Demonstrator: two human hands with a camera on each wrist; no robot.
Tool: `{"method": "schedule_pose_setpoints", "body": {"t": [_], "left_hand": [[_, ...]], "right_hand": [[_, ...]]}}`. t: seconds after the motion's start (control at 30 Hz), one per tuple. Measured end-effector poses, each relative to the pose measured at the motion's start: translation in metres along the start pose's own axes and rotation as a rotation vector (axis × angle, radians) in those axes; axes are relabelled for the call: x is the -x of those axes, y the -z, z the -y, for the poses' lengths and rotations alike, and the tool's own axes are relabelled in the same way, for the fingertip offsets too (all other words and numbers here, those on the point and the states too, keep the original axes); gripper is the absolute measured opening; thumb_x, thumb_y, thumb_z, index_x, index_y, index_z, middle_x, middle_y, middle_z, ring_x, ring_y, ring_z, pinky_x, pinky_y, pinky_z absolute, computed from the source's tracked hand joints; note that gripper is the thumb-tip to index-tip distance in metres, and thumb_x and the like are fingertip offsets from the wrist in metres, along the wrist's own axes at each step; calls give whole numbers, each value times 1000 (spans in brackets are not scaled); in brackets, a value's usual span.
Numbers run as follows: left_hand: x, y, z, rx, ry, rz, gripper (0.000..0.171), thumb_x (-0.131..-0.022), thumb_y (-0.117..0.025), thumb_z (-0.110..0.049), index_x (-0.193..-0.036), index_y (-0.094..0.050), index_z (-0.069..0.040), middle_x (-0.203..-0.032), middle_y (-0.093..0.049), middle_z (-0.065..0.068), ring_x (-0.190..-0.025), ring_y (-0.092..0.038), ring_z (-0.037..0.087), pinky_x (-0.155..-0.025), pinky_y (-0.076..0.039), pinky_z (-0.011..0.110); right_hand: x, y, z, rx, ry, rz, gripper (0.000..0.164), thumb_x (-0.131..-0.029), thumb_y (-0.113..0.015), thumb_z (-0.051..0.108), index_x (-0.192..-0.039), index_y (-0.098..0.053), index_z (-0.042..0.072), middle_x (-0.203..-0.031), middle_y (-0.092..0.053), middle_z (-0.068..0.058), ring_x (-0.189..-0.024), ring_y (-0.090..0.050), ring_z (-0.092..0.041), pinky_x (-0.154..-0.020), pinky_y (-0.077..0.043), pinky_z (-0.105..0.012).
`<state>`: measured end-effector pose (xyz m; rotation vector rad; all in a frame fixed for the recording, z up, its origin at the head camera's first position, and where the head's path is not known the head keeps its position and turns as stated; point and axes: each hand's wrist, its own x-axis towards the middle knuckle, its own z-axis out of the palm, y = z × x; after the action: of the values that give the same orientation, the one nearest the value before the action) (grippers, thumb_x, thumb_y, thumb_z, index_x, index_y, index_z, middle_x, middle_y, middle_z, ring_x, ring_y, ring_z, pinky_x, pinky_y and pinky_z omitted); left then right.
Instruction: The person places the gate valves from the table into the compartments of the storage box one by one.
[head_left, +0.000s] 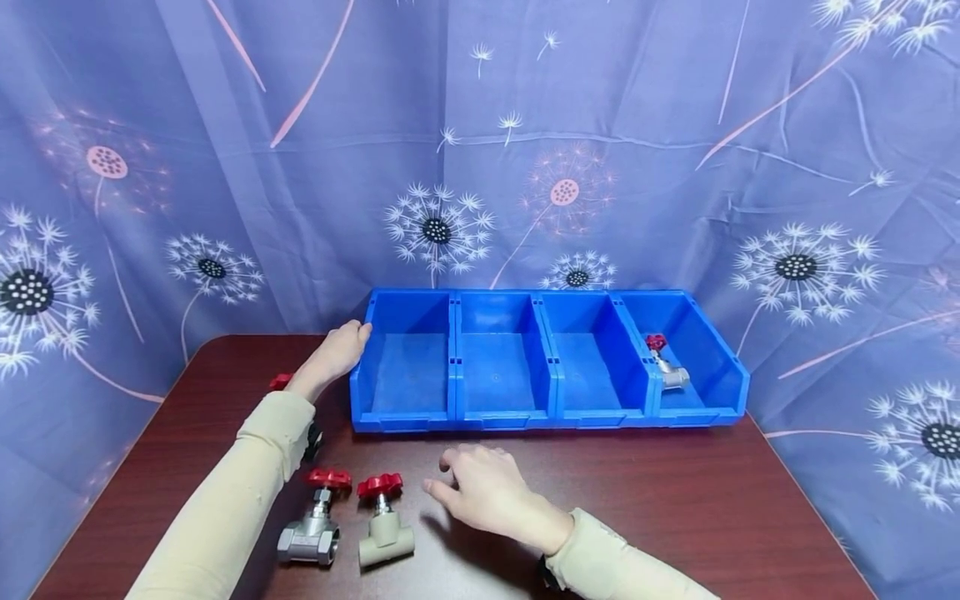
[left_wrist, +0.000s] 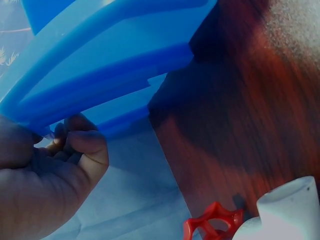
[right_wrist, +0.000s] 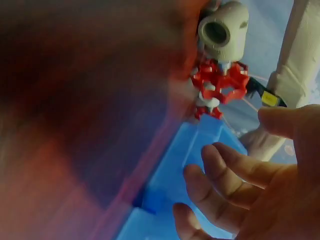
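Observation:
My left hand (head_left: 340,348) grips the left side wall of the blue storage bin (head_left: 405,422), its fingers curled at the rim in the left wrist view. Above the table in front of the bin, my right hand (head_left: 495,496) has loosely bent fingers and holds nothing. To its left stands a beige valve (head_left: 386,536) with a red handwheel, and beside that a steel valve (head_left: 307,540), also red-topped. Another red handwheel (head_left: 281,381) shows behind my left forearm, which hides most of it. A white pipe fitting (left_wrist: 290,212) appears low in the left wrist view.
The bin has several compartments in a row; the rightmost contains a small metal valve (head_left: 671,377) with a red handwheel. Under everything is a dark red-brown wooden table (head_left: 720,500). A blue dandelion-patterned curtain (head_left: 330,217) hangs behind the bin and along the sides.

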<state>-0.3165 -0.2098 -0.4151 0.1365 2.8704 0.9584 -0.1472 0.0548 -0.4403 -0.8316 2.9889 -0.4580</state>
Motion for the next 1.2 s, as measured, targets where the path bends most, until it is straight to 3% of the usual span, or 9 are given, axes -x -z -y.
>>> {"method": "schedule_pose_setpoints", "body": {"t": [0.17,0.3,0.43,0.83,1.2], "left_hand": [[0,0,-1,-7,-16,-26,42,-109,-28,-29,-115,-49,8,-83,-46,13,-87,-52,33,-78,-43,43],[0,-1,-2,2,-14,-22,41,-109,-28,-29,-113,-49,7,-82,-45,13,-86,-52,32,-77,-42,42],[2,-2,-2,6,-6,-16,44,-109,-27,-29,-118,-47,9,-84,-46,14,-88,-52,32,-78,-42,42],[6,1,1,-14,-36,-42,42,-109,-27,-29,-110,-49,7,-81,-44,12,-81,-52,31,-74,-42,40],[3,-2,1,15,-26,-33,41,-109,-27,-29,-113,-48,7,-85,-44,14,-86,-50,33,-77,-40,42]], "right_hand": [[-2,-8,13,-15,-3,108,44,-91,-58,57,-99,-71,16,-89,-70,1,-78,-64,-16,-63,-50,-37],[-2,-12,23,-15,24,139,44,-89,-57,61,-76,-65,20,-70,-60,6,-62,-55,-10,-53,-42,-32],[-3,-15,33,-5,29,178,50,-88,-55,66,-62,-52,24,-61,-47,9,-56,-44,-7,-53,-37,-32],[-9,-28,51,28,-3,190,57,-86,-52,72,-55,-49,24,-62,-48,8,-56,-44,-8,-53,-38,-32],[-12,-32,60,-49,-28,186,51,-88,-60,59,-56,-49,21,-56,-47,5,-50,-44,-10,-48,-36,-28]]}}
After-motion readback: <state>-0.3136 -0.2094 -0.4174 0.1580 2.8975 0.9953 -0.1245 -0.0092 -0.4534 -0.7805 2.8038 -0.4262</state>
